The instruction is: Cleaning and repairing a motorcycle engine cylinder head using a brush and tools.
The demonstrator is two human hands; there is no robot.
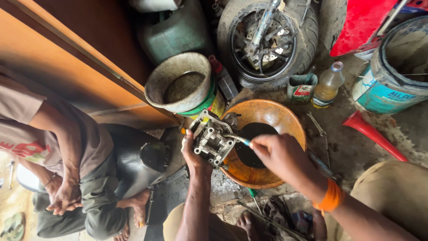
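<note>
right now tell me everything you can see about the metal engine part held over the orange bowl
The metal engine part is a grey, blocky casting that looks like aluminium, grimy and oil-stained, with bolts, small round fittings and a thin bracket along its top edge. It is tilted over the left rim of the orange bowl, which holds dark liquid. The left hand grips it from below and behind. The right hand pokes a thin blue-handled tool into its face. Whether it touches the rim is unclear.

blue bucket (pixel 392 85) chopped off by right edge, red panel (pixel 361 24) cut at top. tool tip buried in metal engine part (pixel 211 138), can't tell what kind tbh.
</note>
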